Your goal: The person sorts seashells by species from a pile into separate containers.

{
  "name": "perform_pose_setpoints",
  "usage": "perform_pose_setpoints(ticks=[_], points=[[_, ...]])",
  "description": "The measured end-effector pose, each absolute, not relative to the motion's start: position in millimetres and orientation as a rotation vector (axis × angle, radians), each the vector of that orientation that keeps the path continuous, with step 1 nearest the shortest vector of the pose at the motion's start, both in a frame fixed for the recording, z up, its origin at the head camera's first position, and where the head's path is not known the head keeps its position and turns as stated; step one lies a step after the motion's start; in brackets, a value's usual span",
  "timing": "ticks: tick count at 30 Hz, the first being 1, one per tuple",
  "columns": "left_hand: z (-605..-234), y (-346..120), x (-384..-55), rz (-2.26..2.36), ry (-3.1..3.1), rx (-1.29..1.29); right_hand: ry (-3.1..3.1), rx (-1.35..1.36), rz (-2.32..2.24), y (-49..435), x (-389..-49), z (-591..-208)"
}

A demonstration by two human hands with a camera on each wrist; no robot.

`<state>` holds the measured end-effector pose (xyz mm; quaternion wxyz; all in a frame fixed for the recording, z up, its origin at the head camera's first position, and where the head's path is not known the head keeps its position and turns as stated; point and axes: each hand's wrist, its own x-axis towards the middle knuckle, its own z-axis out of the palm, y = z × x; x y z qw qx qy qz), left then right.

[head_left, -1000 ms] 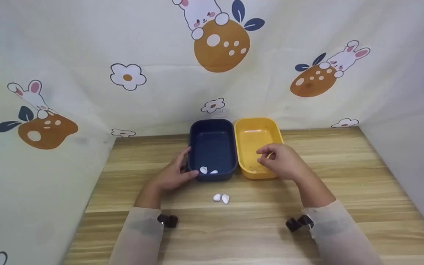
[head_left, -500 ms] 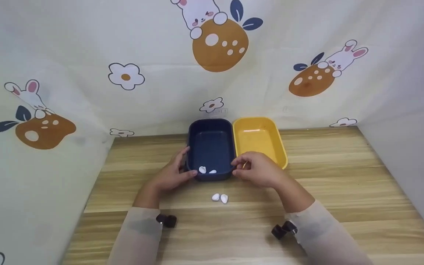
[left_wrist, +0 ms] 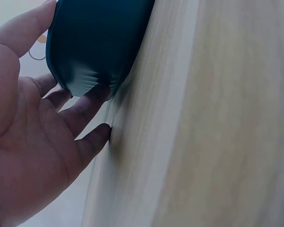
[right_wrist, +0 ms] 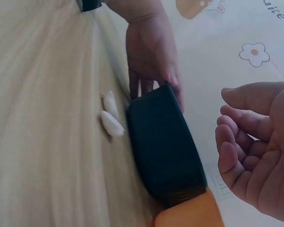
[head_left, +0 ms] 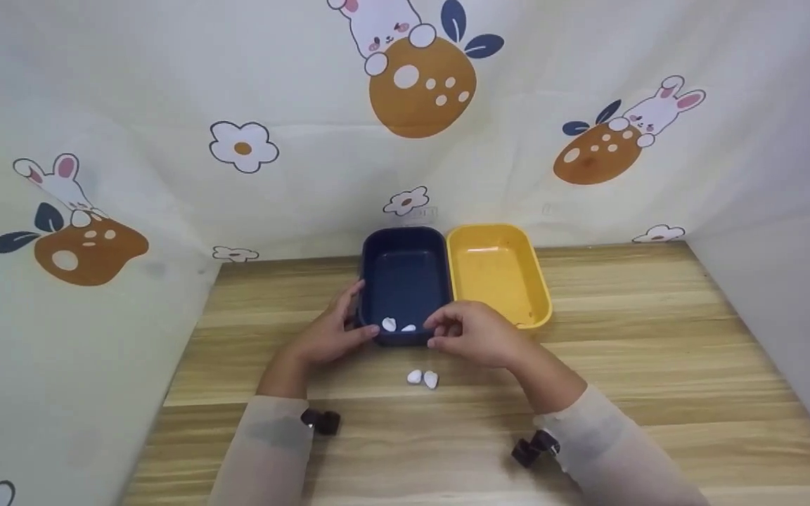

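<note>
My left hand (head_left: 326, 339) holds a dark blue plastic box (head_left: 406, 281) at its near left corner, thumb on the rim and fingers along the outer side. Inside this box, by the near wall, lie two small white shell-like pieces (head_left: 389, 325). Two similar white pieces (head_left: 431, 380) lie close together on the table in front of it. Above the box's near right corner is my right hand (head_left: 479, 334), its fingers loosely curled. In the right wrist view nothing shows between that thumb and the fingers (right_wrist: 226, 142).
A yellow box (head_left: 496, 274) stands against the right side of the blue one, partly hidden by my right hand. Both boxes are near the back edge of the wood-grain table (head_left: 658, 379). Behind and at both sides hangs a printed cloth (head_left: 306, 190).
My right hand has moved left and toward me, from over the yellow box to the blue box's near right corner. My left hand and the white pieces have stayed put.
</note>
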<state>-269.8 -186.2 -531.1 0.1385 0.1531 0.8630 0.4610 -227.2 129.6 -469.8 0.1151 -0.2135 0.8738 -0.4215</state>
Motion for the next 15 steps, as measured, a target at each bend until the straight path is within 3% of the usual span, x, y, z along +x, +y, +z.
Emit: perform_pose_setpoints(ticks=[15], points=[[-530.6,-187.0,-269.5,1.313,2.523,0.439,2.505,-0.728,-1.034,123.3,-219.5,-502.8]])
